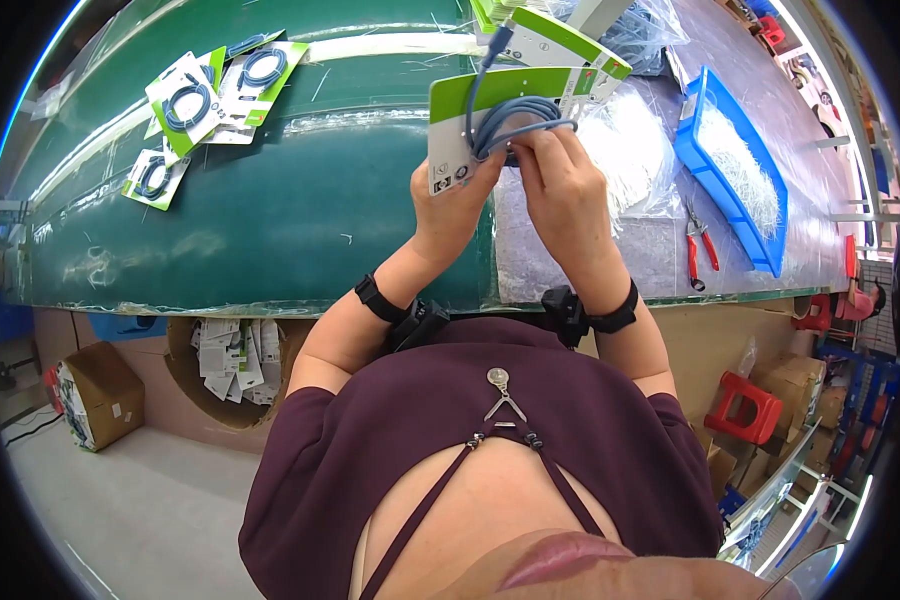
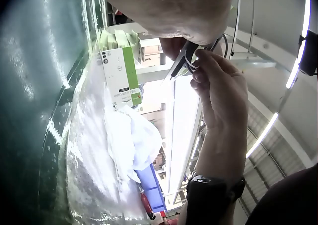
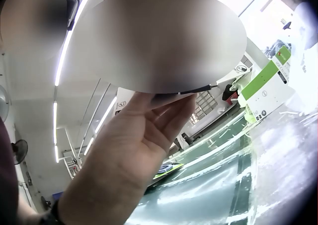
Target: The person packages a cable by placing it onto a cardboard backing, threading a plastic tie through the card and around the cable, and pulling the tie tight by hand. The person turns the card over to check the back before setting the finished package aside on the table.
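Note:
In the head view a coiled grey-blue cable [image 1: 515,125] lies against a white and green card [image 1: 450,130], its plug end standing up above the card. The left hand [image 1: 455,205] grips the card and coil from the lower left. Thumb and fingertips of the right hand [image 1: 565,190] pinch the cable at the coil's right side. In the left wrist view the right hand [image 2: 221,88] pinches a dark strand of cable. The right wrist view shows the left hand [image 3: 124,150] under the card, its fingers bent; much there is blurred.
Carded cables [image 1: 185,105] lie at the left on the green table [image 1: 370,190]. More cards [image 1: 570,45] stand behind the hands. To the right are white ties [image 1: 625,150], a blue tray [image 1: 735,190] and red-handled cutters [image 1: 700,245]. Below the table edge is a box of cards [image 1: 235,355].

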Demonstrator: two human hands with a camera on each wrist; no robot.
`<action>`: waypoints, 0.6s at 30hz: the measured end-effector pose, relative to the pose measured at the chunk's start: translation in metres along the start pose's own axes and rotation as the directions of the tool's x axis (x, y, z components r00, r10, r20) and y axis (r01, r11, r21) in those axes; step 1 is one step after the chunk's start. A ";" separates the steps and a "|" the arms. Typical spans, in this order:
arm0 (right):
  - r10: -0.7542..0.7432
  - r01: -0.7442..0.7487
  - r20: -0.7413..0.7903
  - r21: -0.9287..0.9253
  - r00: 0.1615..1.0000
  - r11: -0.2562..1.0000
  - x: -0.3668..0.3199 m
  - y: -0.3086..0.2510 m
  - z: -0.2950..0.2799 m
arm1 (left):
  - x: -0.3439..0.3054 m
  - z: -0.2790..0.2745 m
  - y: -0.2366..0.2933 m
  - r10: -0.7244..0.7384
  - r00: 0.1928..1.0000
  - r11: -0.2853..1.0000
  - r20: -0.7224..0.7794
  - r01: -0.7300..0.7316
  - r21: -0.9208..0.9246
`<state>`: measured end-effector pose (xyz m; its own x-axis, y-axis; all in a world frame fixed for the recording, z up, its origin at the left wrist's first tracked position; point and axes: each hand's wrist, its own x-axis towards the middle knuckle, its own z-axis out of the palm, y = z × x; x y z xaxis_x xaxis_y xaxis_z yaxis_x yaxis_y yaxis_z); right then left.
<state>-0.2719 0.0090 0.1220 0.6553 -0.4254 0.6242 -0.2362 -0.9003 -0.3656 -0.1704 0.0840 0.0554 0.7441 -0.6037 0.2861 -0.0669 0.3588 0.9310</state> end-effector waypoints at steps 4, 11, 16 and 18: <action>-0.035 0.036 -0.042 0.013 0.998 0.999 -0.004 0.002 -0.009 | 0.004 0.000 0.006 -0.115 0.993 0.982 0.010 0.115 -0.148; 0.475 -0.401 -0.020 0.507 0.880 0.763 -0.026 0.057 -0.001 | 0.012 -0.012 0.033 -0.295 0.936 0.788 0.194 0.353 -0.504; 0.322 -0.367 0.180 0.534 0.930 0.762 -0.028 0.065 0.028 | 0.002 -0.011 0.040 -0.339 0.912 0.798 0.230 0.408 -0.443; 0.232 -0.254 0.107 0.487 0.967 0.836 -0.033 0.068 0.040 | -0.001 -0.009 0.041 -0.339 0.910 0.809 0.238 0.411 -0.420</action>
<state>-0.2814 -0.0349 0.0489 0.6555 -0.6100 0.4452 -0.0145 -0.5996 -0.8002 -0.1677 0.1057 0.0910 0.5421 -0.8403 -0.0009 0.5306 0.3415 0.7758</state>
